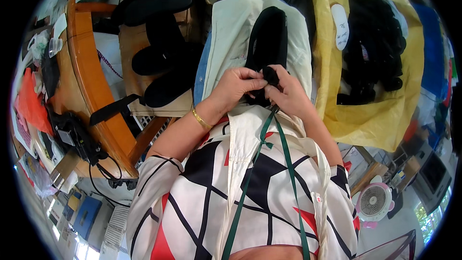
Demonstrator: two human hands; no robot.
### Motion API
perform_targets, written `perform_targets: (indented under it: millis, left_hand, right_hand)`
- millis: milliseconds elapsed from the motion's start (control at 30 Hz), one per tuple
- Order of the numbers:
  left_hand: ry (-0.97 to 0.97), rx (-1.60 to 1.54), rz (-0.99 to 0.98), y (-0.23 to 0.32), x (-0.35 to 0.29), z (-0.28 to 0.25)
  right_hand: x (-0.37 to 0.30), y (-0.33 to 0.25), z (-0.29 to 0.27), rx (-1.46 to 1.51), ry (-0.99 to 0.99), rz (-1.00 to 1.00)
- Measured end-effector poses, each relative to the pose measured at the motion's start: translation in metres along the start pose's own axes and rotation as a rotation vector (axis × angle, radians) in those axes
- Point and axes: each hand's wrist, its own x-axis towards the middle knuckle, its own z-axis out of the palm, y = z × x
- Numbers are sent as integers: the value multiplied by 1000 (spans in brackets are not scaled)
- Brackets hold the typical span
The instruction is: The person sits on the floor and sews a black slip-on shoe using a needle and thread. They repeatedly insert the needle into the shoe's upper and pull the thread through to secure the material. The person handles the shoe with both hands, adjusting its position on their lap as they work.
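Note:
A black cloth shoe (267,31) lies on the white apron (226,24) over my lap, one end pointing away from me. My right hand (290,95) is closed round its near end, where the black fabric is bunched up between thumb and fingers. From the other side my left hand (239,86) meets that same spot, thumb and forefinger pinched together. Whatever small thing sits between the left fingertips is too small to make out. A gold bracelet (201,118) circles my left wrist. The apron's green strap (284,149) hangs below the hands.
On the left, several black shoes (161,84) lie on a cardboard box (132,79) beside an orange wooden chair (89,77). To the right, a yellow plastic sheet (332,110) holds a heap of black shoes (373,43) and a white insole (340,26). A fan (374,200) stands lower right.

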Motion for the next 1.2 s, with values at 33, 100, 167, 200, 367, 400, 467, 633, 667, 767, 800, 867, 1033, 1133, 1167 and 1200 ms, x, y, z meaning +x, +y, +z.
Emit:
perform_targets:
  millis: [33, 100, 167, 200, 367, 400, 467, 633, 667, 767, 800, 867, 1033, 1133, 1167, 1200]
  left_hand:
    - [-15, 7, 14, -2, 0, 0]
    - [-35, -8, 53, -6, -3, 2]
    - [3, -21, 37, -1, -5, 6]
    - [25, -29, 29, 1, -6, 7]
    - [-109, 45, 59, 13, -14, 12]
    - [-131, 78, 55, 21, -20, 13]
    - [-173, 187, 63, 39, -31, 18]
    - [-144, 435, 69, 31, -39, 17]
    - [-96, 456, 77, 25, -39, 15]
    - [-24, 465, 113, 24, -40, 17]
    - [-7, 476, 131, 25, -41, 19]
    - [8, 499, 138, 29, -40, 18]
    - [18, 572, 371, 20, -38, 14]
    - [38, 776, 479, 19, -36, 12]
    - [46, 780, 401, 21, -35, 11]
    - [61, 780, 319, 24, -35, 10]
  right_hand:
    - [0, -4, -6, 18, -52, 14]
    - [2, -3, -16, 10, -71, -95]
    - [9, -6, -28, -307, 136, -273]
    - [11, -10, -31, -463, 240, -359]
    - [25, 13, -19, -676, 140, -393]
    - [26, 16, -19, -506, 125, -380]
    - [28, 21, -20, -166, 90, -350]
    - [24, 44, 4, 126, 78, -240]
    - [22, 41, 7, 210, 78, -154]
    - [11, 24, -7, 185, 209, -158]
    - [10, 25, -12, 179, 257, -262]
    - [-1, 4, -12, -50, 270, -380]
    - [-5, -11, 4, -498, 306, -697]
    - [-2, -10, 13, -508, 383, -871]
    - [-2, -13, 16, -489, 419, -937]
    - [-2, -21, 17, -440, 453, -956]
